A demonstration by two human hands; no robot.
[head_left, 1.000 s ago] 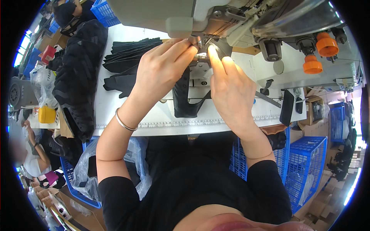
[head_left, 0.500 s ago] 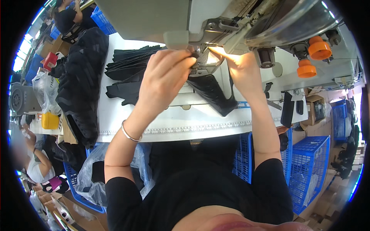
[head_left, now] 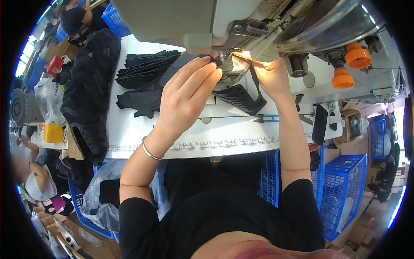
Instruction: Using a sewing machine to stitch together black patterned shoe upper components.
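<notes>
A black shoe-upper-like piece (head_left: 242, 100) lies under the lit needle area of a sewing machine (head_left: 168, 21), with a folded part hanging toward me. My left hand (head_left: 188, 88), a bangle on its wrist, has its fingers pressed together on the piece's left part, beside the needle. My right hand (head_left: 272, 80) is closed on a raised strip at the piece's right edge, under the machine arm. Its fingertips are partly lost in the bright light. Left of my left hand lies a fanned stack of black cut pieces (head_left: 144, 71).
A pile of black uppers (head_left: 91, 86) lines the table's left side. Blue-handled thread snips (head_left: 268, 118) and a dark phone-like slab (head_left: 319, 124) lie to the right. A printed ruler (head_left: 224, 144) runs along the front edge. Blue crates (head_left: 345, 190) stand below; co-workers sit at left.
My left hand has turned slightly and flattened more over the piece. The hanging black part has drawn up toward the machine, and more of the snips shows.
</notes>
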